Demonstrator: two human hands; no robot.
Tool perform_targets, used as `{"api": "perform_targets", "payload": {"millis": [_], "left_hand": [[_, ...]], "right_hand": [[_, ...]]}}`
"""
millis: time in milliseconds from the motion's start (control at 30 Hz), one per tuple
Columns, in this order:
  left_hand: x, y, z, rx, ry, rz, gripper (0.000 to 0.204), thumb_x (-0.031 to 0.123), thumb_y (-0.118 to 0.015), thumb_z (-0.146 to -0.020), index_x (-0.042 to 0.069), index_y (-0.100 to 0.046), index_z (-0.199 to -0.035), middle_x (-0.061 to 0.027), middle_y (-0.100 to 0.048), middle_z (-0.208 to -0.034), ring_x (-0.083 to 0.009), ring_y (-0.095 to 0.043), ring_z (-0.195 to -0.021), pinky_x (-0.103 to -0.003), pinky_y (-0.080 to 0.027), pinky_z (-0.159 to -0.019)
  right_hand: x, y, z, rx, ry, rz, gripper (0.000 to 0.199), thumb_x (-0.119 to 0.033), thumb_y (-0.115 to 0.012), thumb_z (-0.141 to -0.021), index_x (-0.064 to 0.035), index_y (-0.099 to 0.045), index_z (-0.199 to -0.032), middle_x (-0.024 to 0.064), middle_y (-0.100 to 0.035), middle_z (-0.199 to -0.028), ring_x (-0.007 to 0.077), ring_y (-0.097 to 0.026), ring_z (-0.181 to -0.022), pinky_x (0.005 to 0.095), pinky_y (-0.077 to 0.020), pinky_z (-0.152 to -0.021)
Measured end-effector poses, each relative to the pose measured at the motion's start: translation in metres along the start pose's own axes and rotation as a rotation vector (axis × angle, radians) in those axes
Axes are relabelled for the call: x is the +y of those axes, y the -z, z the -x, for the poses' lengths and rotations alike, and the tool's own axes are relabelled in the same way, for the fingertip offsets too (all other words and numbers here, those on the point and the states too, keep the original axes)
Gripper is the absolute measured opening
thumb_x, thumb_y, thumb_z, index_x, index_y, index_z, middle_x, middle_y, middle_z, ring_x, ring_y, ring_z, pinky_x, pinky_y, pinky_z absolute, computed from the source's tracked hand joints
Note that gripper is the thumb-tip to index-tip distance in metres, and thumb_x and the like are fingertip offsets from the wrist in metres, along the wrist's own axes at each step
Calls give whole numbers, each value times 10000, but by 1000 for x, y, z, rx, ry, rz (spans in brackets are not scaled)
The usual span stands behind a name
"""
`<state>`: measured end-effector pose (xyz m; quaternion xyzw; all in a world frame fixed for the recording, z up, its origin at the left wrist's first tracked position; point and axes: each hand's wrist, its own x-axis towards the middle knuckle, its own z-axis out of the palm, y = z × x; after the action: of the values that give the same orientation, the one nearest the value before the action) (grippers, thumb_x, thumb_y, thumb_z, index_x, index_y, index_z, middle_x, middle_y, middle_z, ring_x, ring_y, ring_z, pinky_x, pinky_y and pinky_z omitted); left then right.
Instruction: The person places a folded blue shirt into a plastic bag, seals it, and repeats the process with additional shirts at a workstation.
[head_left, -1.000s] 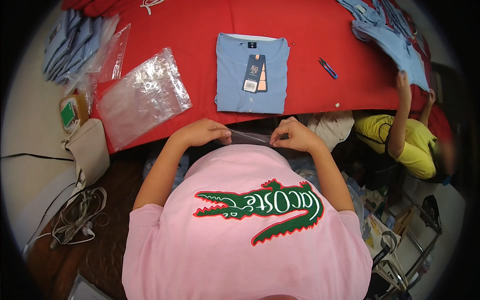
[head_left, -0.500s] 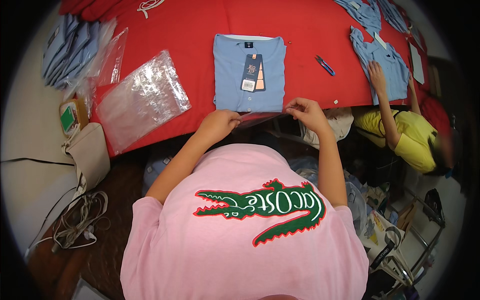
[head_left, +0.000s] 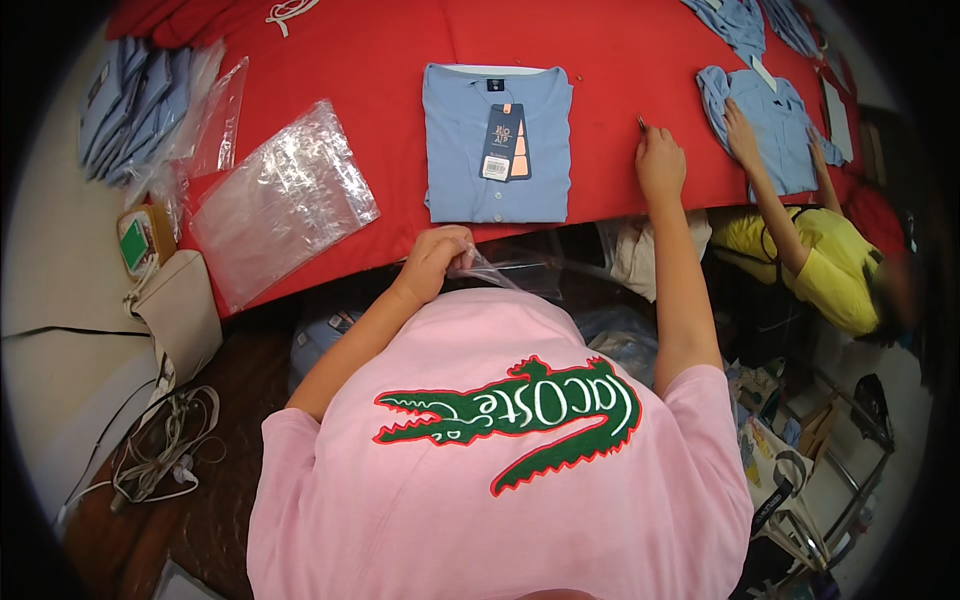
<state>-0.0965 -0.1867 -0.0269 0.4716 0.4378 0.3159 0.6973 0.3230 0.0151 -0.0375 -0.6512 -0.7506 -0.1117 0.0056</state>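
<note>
Clear plastic bag is pinched in the left hand's fingers, sagging just off the near edge of the red table. Looks super light, floppy, probably slippery, so I'd grab it by an edge or corner. Right hand's curled over the snips; can't tell if they're gripped. Folded blue shirt lies between.

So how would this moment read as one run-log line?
left hand: holding clear plastic | right hand: over small tool, grip unclear | folded blue shirt: lying tagged on red cloth
</note>
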Motion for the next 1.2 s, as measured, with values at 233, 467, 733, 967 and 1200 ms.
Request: {"api": "perform_targets", "payload": {"millis": [233,467,733,967,1200], "left_hand": [[47,-21,-20,153,171,-765,334,384,-619,-1044,84,-740,-964,-148,-736,-811,-322,-736,-781,-454,-550,-688],[24,-26,-45,347,-452,-1039,182,265,-764,-960,155,-774,-1105,-52,-727,-822,-288,-712,-668,-406,-553,-598],[5,-16,-61,299,-703,-1245,153,237,-783,-917,171,-775,-1055,1,-654,-737,-194,-644,-591,-348,-468,-569],[1,-19,-63,300,-759,-1229,113,196,-800,-898,153,-759,-994,11,-662,-745,-189,-637,-607,-340,-444,-589],[-2,-26,-64,441,-418,-886,94,169,-769,-923,94,-740,-973,-50,-670,-693,-243,-661,-582,-366,-509,-551]], "right_hand": [[-105,49,70,-167,-407,-1592,260,-159,-622,-1105,-30,-674,-1325,14,-707,-979,74,-602,-788,244,-504,-727],[-163,74,112,-368,-315,-1496,316,-66,-755,-999,-15,-692,-1304,-53,-653,-984,38,-541,-826,212,-466,-747],[-164,70,124,-366,-325,-1392,304,-99,-757,-999,1,-705,-1281,-35,-645,-923,49,-533,-793,224,-465,-722],[-160,78,125,-327,-264,-1288,294,-142,-773,-982,3,-713,-1231,76,-682,-920,142,-601,-771,294,-495,-698],[-154,90,122,-399,-35,-1046,303,-260,-764,-972,-8,-717,-1134,183,-711,-961,368,-687,-820,440,-547,-739]]}}
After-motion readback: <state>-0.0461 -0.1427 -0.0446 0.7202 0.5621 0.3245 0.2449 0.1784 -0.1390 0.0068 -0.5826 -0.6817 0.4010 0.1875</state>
